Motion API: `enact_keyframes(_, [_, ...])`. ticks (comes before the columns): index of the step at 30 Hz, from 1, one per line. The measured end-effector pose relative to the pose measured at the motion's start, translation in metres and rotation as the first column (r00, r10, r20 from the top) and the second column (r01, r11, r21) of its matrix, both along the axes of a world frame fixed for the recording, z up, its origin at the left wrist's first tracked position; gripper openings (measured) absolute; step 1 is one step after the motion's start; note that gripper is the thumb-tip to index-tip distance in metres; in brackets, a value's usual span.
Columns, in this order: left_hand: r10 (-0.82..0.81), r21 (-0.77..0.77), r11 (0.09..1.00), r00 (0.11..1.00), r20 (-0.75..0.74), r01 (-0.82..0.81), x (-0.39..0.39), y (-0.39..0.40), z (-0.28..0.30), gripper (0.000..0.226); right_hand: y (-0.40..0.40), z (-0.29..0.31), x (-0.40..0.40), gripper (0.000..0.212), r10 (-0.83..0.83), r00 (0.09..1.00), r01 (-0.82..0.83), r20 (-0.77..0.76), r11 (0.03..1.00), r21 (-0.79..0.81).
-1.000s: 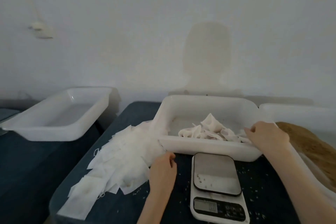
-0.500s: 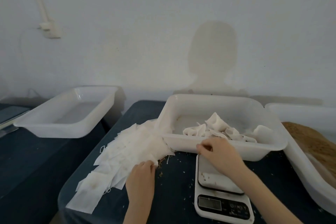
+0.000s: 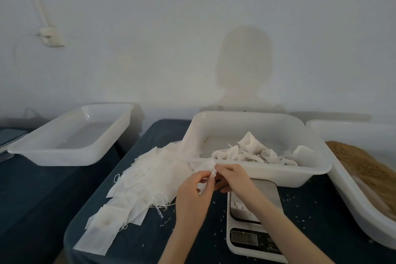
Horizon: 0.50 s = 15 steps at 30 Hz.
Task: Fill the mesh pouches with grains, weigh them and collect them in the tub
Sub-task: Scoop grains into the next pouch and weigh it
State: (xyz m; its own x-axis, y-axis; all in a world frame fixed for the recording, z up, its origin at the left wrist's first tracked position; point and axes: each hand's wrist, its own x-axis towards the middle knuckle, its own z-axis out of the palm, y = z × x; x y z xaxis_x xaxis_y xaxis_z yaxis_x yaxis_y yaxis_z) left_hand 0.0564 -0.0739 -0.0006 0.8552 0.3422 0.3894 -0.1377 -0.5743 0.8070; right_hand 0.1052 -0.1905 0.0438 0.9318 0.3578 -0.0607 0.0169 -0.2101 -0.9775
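Now we are opening one mesh pouch (image 3: pixel 206 174), just above the near rim of the middle tub (image 3: pixel 317 169) at centre frame. To do it well, we judge each hand should pinch a separate layer at the mouth and draw the two apart gently, since the mesh looks thin and its drawstring could snag. Keeping it low and close to the grains (image 3: pixel 368 169) in the tray at the right edge should spill less onto the bench (image 3: pixel 137 240), where stray grains already lie.

Our left hand (image 3: pixel 192 195) is curled, thumb and forefinger pinching the pouch's near edge. Our right hand (image 3: pixel 232 179) is curled too, its fingertips (image 3: pixel 216 170) nipping the top corner. The flat pouch pile (image 3: pixel 139 184) fans out to the lower left. The scale (image 3: pixel 252 227) sits below the right wrist, its plate bare but for a few grains.
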Motion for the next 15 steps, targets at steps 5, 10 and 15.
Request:
enact_keyframes(5, [-0.034,-0.035,0.999,0.999,-0.02,0.033,0.006,-0.013,0.009,0.005,-0.012,0.001,-0.002,0.032,-0.014,1.0,0.014,-0.001,1.0,-0.01])
enact_keyframes(10, [-0.061,0.006,0.998,0.998,-0.023,0.061,0.014,-0.023,0.016,0.016,-0.023,0.003,-0.005,0.031,-0.022,1.0,0.022,0.007,0.999,0.044])
enact_keyframes(15, [-0.08,0.035,0.996,0.996,-0.049,0.081,0.017,-0.029,0.018,0.013,-0.033,0.0,-0.003,0.031,-0.02,1.0,0.021,-0.015,0.998,0.066])
